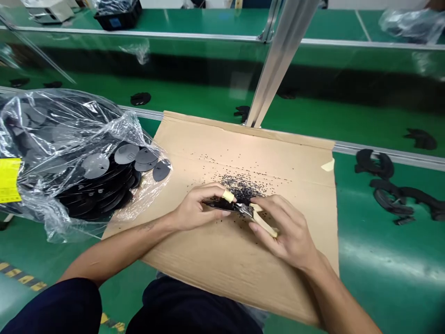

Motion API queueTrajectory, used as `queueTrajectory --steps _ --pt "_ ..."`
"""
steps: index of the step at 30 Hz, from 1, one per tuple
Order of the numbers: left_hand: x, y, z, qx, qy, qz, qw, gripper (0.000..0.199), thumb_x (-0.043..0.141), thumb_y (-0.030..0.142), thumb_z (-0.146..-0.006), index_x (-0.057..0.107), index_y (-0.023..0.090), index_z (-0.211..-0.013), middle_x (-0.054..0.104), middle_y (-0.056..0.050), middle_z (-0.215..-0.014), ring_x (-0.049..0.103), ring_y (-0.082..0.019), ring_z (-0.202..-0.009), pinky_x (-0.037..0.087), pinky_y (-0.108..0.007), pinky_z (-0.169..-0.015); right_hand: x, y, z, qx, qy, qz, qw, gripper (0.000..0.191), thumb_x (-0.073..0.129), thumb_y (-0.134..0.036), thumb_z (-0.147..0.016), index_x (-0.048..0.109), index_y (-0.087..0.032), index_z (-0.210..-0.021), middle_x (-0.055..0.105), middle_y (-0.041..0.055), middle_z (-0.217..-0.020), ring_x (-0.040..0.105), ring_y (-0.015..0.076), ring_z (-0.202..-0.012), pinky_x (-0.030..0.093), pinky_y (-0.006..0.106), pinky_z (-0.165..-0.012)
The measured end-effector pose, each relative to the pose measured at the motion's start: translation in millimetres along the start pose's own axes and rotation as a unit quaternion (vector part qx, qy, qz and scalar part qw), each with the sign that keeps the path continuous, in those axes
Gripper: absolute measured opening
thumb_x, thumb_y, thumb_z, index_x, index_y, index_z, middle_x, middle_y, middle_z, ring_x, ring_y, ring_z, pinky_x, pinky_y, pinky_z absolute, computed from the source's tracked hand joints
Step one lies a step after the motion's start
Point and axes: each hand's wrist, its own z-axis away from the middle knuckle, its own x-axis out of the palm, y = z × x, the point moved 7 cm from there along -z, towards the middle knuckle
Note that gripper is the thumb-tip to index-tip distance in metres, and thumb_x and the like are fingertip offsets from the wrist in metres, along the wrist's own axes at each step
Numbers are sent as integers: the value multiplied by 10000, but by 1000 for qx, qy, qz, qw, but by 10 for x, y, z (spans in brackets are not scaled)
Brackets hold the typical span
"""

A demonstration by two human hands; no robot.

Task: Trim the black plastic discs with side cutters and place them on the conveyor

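Note:
My left hand point(200, 207) grips a thin black disc point(219, 204) by its edge, with yellow tape wrapped round one finger. My right hand point(283, 227) is closed around pale-handled cutters point(263, 222). The metal jaws of the cutters meet the right edge of the disc. Beneath and beyond the hands, a pile of tiny black bits point(241, 186) is scattered over a cardboard sheet point(208, 260). At the left lies a clear plastic bag point(69, 125), open toward the cardboard, with many black discs point(95, 192) stacked in its mouth.
A slanted metal post point(274, 65) rises behind the cardboard. Curved black parts point(385, 195) lie on the green table point(389, 260) at the right. A black bin point(118, 16) stands on the upper shelf. The bag carries a yellow label point(9, 180).

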Motion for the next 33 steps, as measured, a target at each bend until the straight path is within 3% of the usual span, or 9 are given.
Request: queueTrajectory --steps 11,22,27,33 --pt "10 7 10 5 -20 -6 1000 211 746 284 -868 761 170 -1044 750 -97 -963 690 -173 -892 574 -310 -799 -21 31 35 -22 -9 48 999 402 673 -270 -909 561 -194 -1287 677 98 -948 638 206 -802 545 340 -673" --pt "38 50 23 2 -39 2 999 193 753 291 -859 775 163 -1001 763 -105 -921 691 -181 -848 582 -331 -770 -37 -54 49 -10 -23 91 996 274 661 -267 -925 645 -202 -1191 712 79 -901 648 204 -755 534 341 -672" --pt "19 76 -2 -5 -31 0 999 178 763 250 -845 771 155 -996 758 -103 -940 694 -179 -870 581 -321 -801 -27 40 45 79 12 8 997 202 650 -296 -926 670 -195 -1099 680 59 -840 632 188 -726 504 317 -638" --pt "99 59 1 -24 -74 5 997 182 752 232 -854 771 160 -1021 760 -108 -967 703 -184 -901 574 -317 -833 66 217 70 218 46 -118 968 303 739 -447 -839 646 -218 -1015 650 29 -834 571 161 -678 468 284 -595"
